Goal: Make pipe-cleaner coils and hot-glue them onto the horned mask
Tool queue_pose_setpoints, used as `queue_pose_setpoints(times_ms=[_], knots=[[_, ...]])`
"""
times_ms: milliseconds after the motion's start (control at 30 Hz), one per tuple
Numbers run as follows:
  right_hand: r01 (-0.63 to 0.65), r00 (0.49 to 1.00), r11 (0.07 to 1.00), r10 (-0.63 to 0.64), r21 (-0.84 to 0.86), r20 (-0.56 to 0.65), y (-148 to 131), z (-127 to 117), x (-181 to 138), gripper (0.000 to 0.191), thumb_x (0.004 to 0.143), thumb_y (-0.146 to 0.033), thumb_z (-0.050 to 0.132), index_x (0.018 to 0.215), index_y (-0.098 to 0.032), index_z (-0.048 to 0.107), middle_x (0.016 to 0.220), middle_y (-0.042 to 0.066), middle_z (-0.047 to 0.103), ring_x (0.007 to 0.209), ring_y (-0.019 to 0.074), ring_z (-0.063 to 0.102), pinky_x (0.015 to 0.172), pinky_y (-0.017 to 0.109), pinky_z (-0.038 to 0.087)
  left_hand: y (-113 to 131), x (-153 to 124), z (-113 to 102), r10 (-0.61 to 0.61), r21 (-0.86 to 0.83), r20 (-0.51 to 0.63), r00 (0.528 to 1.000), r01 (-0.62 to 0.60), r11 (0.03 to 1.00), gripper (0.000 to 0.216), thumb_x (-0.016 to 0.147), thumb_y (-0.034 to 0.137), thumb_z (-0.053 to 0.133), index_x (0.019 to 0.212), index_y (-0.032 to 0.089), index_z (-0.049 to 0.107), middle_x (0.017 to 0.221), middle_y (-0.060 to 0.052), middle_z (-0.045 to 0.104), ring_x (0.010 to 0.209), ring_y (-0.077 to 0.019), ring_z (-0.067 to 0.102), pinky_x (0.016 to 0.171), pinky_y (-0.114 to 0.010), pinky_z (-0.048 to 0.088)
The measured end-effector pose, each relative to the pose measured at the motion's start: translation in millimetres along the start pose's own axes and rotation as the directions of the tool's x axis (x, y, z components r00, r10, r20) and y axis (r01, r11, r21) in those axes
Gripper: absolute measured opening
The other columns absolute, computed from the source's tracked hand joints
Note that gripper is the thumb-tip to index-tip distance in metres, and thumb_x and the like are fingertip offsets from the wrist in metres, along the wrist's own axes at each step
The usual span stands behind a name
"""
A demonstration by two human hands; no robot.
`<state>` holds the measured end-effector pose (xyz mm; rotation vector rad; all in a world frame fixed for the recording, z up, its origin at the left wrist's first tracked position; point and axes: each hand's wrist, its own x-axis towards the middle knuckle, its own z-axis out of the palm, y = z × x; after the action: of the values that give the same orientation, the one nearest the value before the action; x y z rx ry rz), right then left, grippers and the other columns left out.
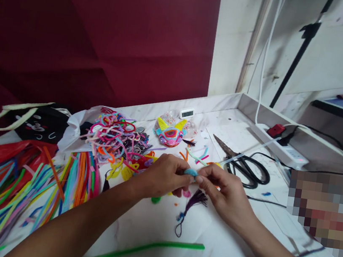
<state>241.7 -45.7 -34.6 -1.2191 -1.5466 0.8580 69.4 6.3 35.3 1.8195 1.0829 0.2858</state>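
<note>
Together, left fingers (180,183) and right fingers (205,185) pinch blue piece (190,172), barely parted.

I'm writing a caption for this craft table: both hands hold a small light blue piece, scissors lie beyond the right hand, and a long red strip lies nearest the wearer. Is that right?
Not quite: the long strip is green, not red, as the head view shows. The left hand and right hand do hold the small light blue piece, with scissors beyond the right hand.
</note>
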Motion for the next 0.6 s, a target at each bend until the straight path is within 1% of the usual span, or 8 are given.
queue_pose_setpoints(times_ms=[33, 133, 200, 267, 333, 433, 600], knots=[[-0.014, 1.000, 0.999, 0.014, 0.032, 0.005, 0.2, 0.3, 0.6, 0.024, 0.090, -0.040, 0.059, 0.079, -0.019, 0.061, 0.068, 0.001, 0.058, 0.061, 0.0132, 0.049, 0.057, 0.027, 0.037, 0.3, -0.6, 0.3, -0.001, 0.016, -0.004, 1.000, 0.001, 1.000, 0.024, 0.081, 0.028, 0.062, 0.062, 0.014, 0.062, 0.053, 0.002, 0.062, 0.045, -0.0082, 0.058, 0.044, -0.016, 0.043], [-0.089, 0.996, 0.975, 0.084, 0.204, 0.034, 1.6, 1.0, 2.8, 0.028, 0.083, -0.044, 0.067, 0.076, -0.018, 0.062, 0.066, 0.001, 0.058, 0.057, 0.0120, 0.047, 0.053, 0.026, 0.036, 1.5, -2.0, 0.6, 0.010, 0.052, -0.017, 1.000, -0.009, 0.999, 0.023, 0.081, 0.027, 0.061, 0.061, 0.014, 0.061, 0.052, 0.002, 0.059, 0.044, -0.0078, 0.056, 0.042, -0.016, 0.041], [-0.132, 0.991, 0.944, 0.118, 0.302, 0.066, 2.3, 0.7, 4.4, 0.030, 0.078, -0.046, 0.072, 0.077, -0.017, 0.063, 0.066, 0.001, 0.059, 0.057, 0.0121, 0.048, 0.052, 0.026, 0.037, 2.4, -2.7, 0.1, 0.014, 0.078, -0.012, 1.000, -0.013, 0.997, 0.023, 0.081, 0.026, 0.061, 0.061, 0.014, 0.061, 0.052, 0.002, 0.059, 0.044, -0.0078, 0.055, 0.042, -0.015, 0.040], [-0.157, 0.987, 0.924, 0.132, 0.348, 0.096, 2.2, 0.0, 5.6, 0.032, 0.076, -0.047, 0.074, 0.081, -0.016, 0.066, 0.065, 0.001, 0.060, 0.058, 0.0126, 0.050, 0.052, 0.025, 0.038, 2.8, -3.5, -0.4, 0.022, 0.113, -0.006, 1.000, -0.021, 0.993, 0.023, 0.081, 0.027, 0.060, 0.062, 0.014, 0.062, 0.052, 0.002, 0.058, 0.044, -0.0082, 0.055, 0.042, -0.016, 0.040], [-0.163, 0.985, 0.923, 0.133, 0.348, 0.107, 1.6, -0.7, 6.1, 0.033, 0.076, -0.049, 0.074, 0.083, -0.016, 0.068, 0.065, 0.002, 0.061, 0.057, 0.0126, 0.049, 0.051, 0.026, 0.037, 2.6, -4.3, -0.4, 0.030, 0.139, -0.006, 1.000, -0.029, 0.990, 0.023, 0.082, 0.028, 0.060, 0.063, 0.014, 0.062, 0.052, 0.001, 0.059, 0.046, -0.0091, 0.057, 0.042, -0.016, 0.040], [-0.151, 0.986, 0.942, 0.123, 0.299, 0.110, 1.2, -1.1, 5.8, 0.037, 0.077, -0.052, 0.072, 0.082, -0.016, 0.069, 0.069, 0.004, 0.063, 0.057, 0.0125, 0.048, 0.050, 0.027, 0.036, 1.5, -4.8, 0.9, 0.013, 0.134, -0.012, 1.000, -0.011, 0.991, 0.023, 0.082, 0.028, 0.059, 0.064, 0.014, 0.062, 0.053, 0.001, 0.060, 0.046, -0.0099, 0.059, 0.042, -0.016, 0.041], [-0.154, 0.983, 0.949, 0.119, 0.276, 0.140, 2.4, -1.0, 4.7, 0.036, 0.082, -0.050, 0.066, 0.080, -0.015, 0.064, 0.066, 0.001, 0.056, 0.057, 0.0117, 0.045, 0.052, 0.027, 0.033, 1.4, -4.1, 2.9, -0.033, 0.071, -0.002, 0.999, 0.033, 0.997, 0.022, 0.081, 0.026, 0.060, 0.064, 0.014, 0.061, 0.051, 0.002, 0.061, 0.045, -0.0098, 0.059, 0.042, -0.016, 0.043]])
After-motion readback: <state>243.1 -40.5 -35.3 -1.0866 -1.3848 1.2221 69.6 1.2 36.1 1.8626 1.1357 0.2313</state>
